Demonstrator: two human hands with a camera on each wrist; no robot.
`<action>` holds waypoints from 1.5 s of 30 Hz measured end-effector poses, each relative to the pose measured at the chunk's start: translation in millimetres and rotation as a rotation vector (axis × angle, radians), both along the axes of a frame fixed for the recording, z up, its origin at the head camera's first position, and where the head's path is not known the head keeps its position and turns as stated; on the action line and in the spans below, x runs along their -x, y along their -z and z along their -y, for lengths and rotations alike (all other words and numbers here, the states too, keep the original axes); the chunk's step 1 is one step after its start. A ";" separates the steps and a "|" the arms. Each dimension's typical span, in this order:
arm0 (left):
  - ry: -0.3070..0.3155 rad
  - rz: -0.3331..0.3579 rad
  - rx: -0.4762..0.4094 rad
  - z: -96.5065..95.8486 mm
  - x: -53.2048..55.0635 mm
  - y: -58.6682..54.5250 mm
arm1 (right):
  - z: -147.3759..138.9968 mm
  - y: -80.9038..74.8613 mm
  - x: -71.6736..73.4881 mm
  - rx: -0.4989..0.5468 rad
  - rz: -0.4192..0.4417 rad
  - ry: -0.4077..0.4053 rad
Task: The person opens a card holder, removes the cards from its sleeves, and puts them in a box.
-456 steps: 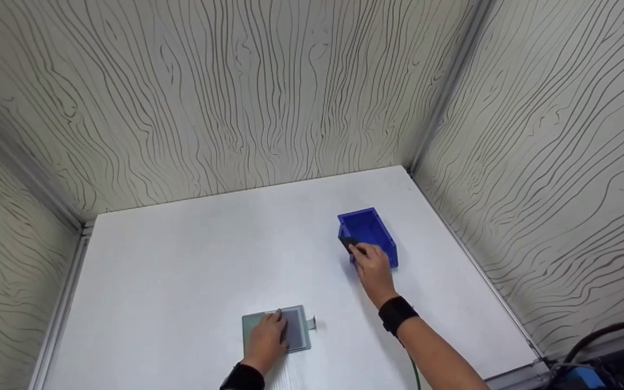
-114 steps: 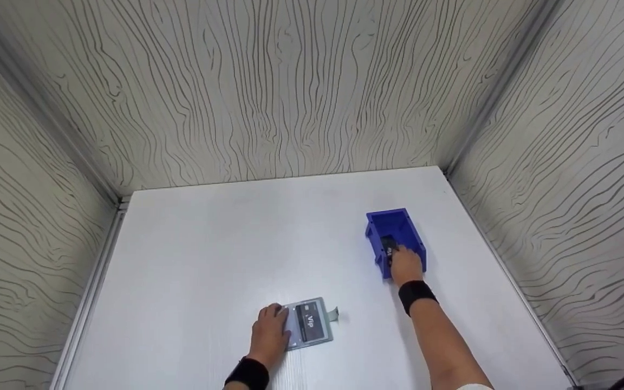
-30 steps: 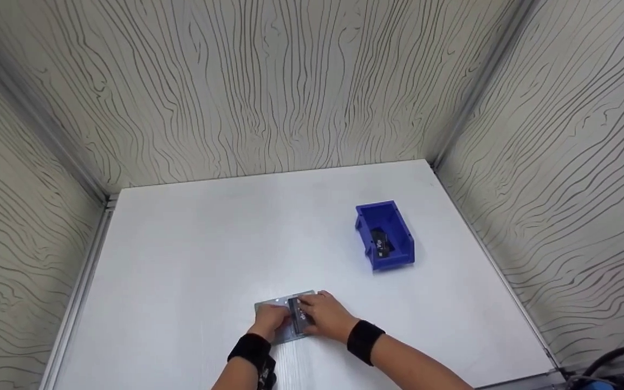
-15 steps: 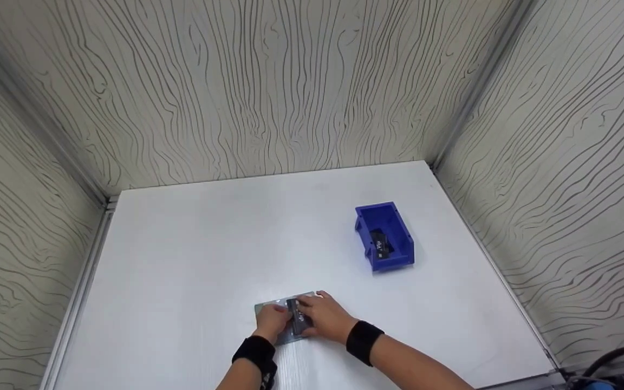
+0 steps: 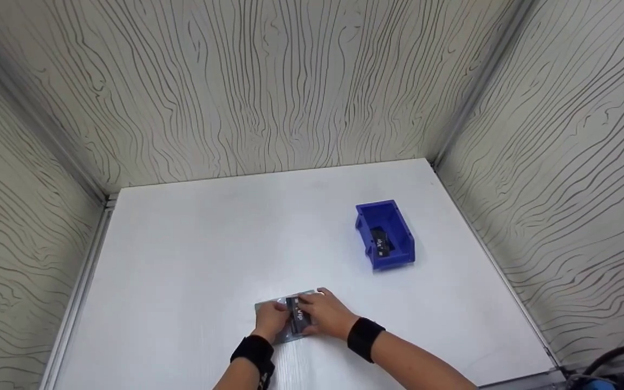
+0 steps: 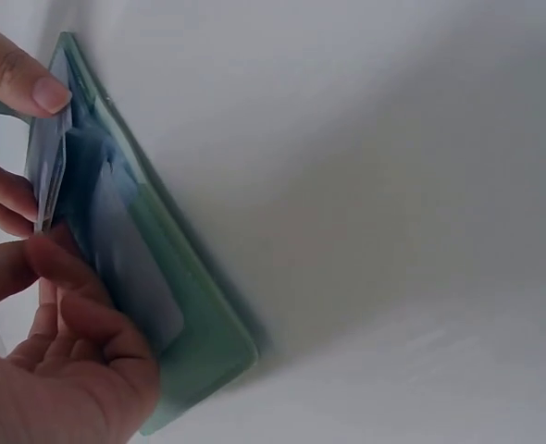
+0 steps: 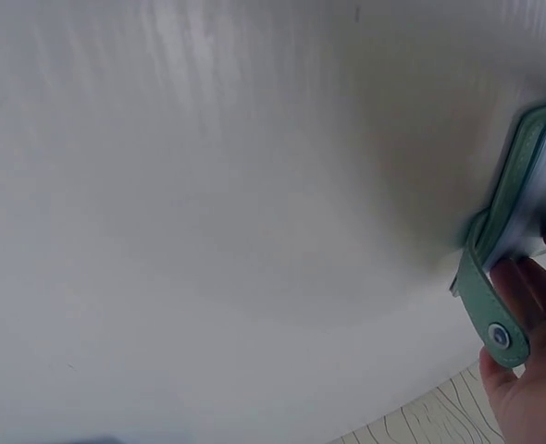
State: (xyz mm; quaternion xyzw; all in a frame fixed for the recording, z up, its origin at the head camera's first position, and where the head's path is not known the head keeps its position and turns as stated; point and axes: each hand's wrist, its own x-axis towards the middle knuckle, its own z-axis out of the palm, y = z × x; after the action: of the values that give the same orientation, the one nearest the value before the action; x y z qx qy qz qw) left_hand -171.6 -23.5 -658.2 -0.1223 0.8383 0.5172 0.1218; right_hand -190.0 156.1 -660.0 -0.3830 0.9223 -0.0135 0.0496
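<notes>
An open green card holder (image 6: pixel 208 338) with clear plastic sleeves lies on the white table, both hands over it. A black card marked "Vip" (image 5: pixel 300 320) shows between the hands in the head view. My right hand (image 5: pixel 331 318) grips this card by its upper and lower edges. My left hand (image 5: pixel 272 318) has curled fingers and pinches the edge of a clear sleeve (image 6: pixel 79 176) beside the card; I cannot tell whether the card's edge is in that pinch too. In the right wrist view, the holder's strap (image 7: pixel 491 319) with its metal snap sticks out by my right fingers.
A blue bin (image 5: pixel 405 246) stands behind and right of the hands, with black cards (image 5: pixel 380 242) lying in it, one marked "Vip". Wood-grain patterned walls (image 5: pixel 268 97) enclose the table's back and sides. A dark cable (image 5: pixel 615 355) runs at the lower right.
The right hand was at the bin with a dark card 15.2 seconds ago and inside it 3.8 seconds ago. It has since come to the holder; over the last second both hands barely shift.
</notes>
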 end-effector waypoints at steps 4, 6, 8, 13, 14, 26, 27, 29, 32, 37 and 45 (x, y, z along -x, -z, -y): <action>-0.010 -0.011 0.015 5.3 1.4 -1.4 | 0.2 0.0 0.3 -0.009 0.017 0.019; -0.016 -0.025 0.025 8.8 2.2 -1.8 | 0.0 1.4 -0.1 -0.007 0.010 0.023; -0.019 -0.040 0.027 12.4 3.0 -2.5 | -0.5 3.0 -0.6 -0.006 -0.008 0.022; -0.046 -0.010 -0.014 21.0 4.5 -8.1 | -2.4 5.5 -0.9 0.003 -0.056 -0.002; -0.058 0.006 -0.031 22.6 4.8 -9.3 | -2.9 6.1 -0.7 0.005 -0.070 -0.010; -0.124 0.021 -0.162 33.5 5.5 -13.3 | -4.1 6.6 1.3 -0.002 -0.010 0.004; -0.129 0.014 -0.173 33.2 5.7 -13.0 | -4.3 5.8 1.6 0.014 -0.007 0.011; -0.144 0.000 -0.192 32.3 6.3 -12.5 | -4.2 4.1 2.5 0.064 -0.016 0.029; -0.164 -0.014 -0.210 30.2 7.5 -12.6 | -3.3 2.3 3.7 0.163 -0.067 0.050; -0.186 -0.004 -0.276 24.5 8.8 -12.3 | 1.8 -0.5 4.4 0.286 -0.175 -0.018; -0.167 -0.004 -0.362 16.3 10.8 -12.1 | 6.6 -6.7 5.2 0.349 -0.402 -0.123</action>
State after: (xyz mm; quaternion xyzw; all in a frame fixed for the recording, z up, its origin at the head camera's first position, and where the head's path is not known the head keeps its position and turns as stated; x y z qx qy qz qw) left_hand -182.3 -39.8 -646.1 -0.1665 0.7187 0.6682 0.0966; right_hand -195.2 149.5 -653.3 -0.4360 0.8724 -0.0931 -0.2006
